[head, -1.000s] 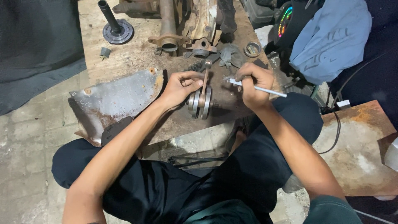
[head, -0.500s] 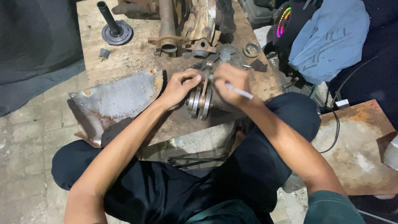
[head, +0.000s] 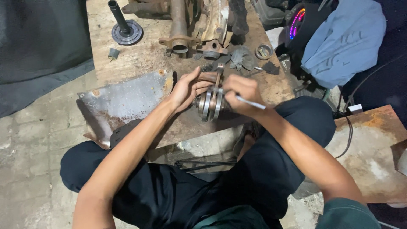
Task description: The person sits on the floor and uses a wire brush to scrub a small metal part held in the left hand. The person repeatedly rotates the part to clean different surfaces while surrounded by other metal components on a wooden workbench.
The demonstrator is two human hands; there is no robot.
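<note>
1. Nearest the camera, the black trousers [head: 178,195] of the seated person are being seen, with the knees spread to either side of the low rusty workbench [head: 148,55].
2. Both bare forearms are being stretched forward from the bottom of the view, converging over the near edge of the workbench; the left arm is being angled up from the lower left, the right arm from the lower right.
3. The crankshaft assembly [head: 210,104], with its two round metal webs standing on edge side by side and a connecting rod rising between them, is being held on the near part of the workbench, between the two hands.
4. The left hand [head: 186,90] is being kept against the left side of the crankshaft assembly, its fingers curled and gripping the shaft end, the thumb raised above.
5. The right hand [head: 239,94] is being closed over the right side of the assembly, the fingers clenched around a thin silver tool [head: 251,103] whose free end is sticking out toward the right wrist.
6. Just left of the hands, a rusty metal plate [head: 123,104] is lying flat, overhanging the bench edge.
7. Farther back, a dark flanged shaft [head: 123,27], a rusty pipe fitting [head: 179,29] and a small ring [head: 263,51] are resting on the workbench.
8. To the far right, a blue cloth [head: 343,40] is being draped over dark objects.
</note>
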